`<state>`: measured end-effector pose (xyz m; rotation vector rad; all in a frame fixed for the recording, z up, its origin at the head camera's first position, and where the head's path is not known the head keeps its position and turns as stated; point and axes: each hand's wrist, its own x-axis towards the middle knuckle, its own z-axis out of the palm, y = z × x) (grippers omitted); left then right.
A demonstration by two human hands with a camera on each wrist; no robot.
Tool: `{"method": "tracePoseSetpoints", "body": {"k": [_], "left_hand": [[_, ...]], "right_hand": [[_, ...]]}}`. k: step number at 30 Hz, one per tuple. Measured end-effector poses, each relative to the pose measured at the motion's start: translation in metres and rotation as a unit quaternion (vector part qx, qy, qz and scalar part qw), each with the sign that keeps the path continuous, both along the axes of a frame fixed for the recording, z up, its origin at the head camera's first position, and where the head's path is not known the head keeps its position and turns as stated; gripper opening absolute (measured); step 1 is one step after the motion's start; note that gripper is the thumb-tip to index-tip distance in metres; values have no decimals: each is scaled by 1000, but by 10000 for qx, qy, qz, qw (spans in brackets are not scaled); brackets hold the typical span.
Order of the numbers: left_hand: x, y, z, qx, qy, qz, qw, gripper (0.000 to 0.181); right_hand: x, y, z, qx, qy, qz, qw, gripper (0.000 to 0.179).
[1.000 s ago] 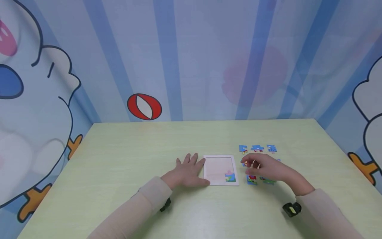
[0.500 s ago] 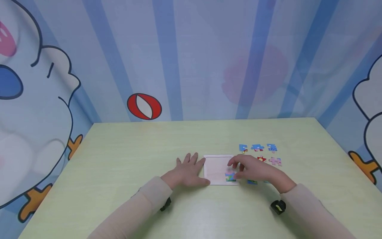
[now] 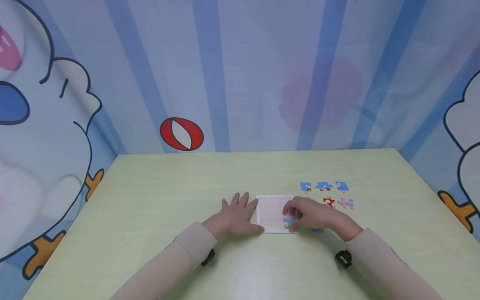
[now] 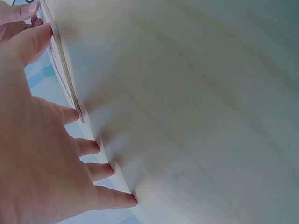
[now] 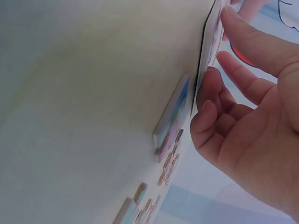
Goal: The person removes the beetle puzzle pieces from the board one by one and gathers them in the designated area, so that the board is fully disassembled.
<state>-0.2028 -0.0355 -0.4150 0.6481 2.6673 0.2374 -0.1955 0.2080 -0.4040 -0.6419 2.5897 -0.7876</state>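
A flat white-rimmed puzzle board (image 3: 270, 212) lies on the table, its inside pale. My left hand (image 3: 236, 214) lies spread at its left side, with thumb and index fingertip on the rim. The left wrist view shows the same left hand (image 4: 51, 149), fingers apart. In the board's lower right corner is a blue, green and pink puzzle piece (image 3: 288, 221). Around this piece bend the thumb and index finger of my right hand (image 3: 309, 214), pinching it. In the right wrist view, the right hand (image 5: 247, 112) has its other fingers curled in and partly hides the board.
Loose puzzle pieces lie right of the board: a back row with a blue piece (image 3: 323, 186), then a red one (image 3: 328, 202) and a pink one (image 3: 346, 203). Nearer, another piece (image 3: 317, 230) is mostly hidden by my right hand. A printed curtain (image 3: 255, 83) stands behind the table.
My right hand has moved left from above the loose pieces to the corner piece on the board, and its fingers have closed around it. My left hand has stayed put.
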Motion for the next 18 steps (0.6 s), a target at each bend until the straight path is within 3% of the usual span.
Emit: {"method": "tracePoseSetpoints", "body": {"k": [9,18], "left_hand": [[2,0,1,-17,17,8,10000,86],[1,0,0,9,9,40,10000,86]], "right_hand": [[-2,-4,-1,257,-126,-142,9995,33],[-2,-6,0,378,-102,20,9992,23]]}}
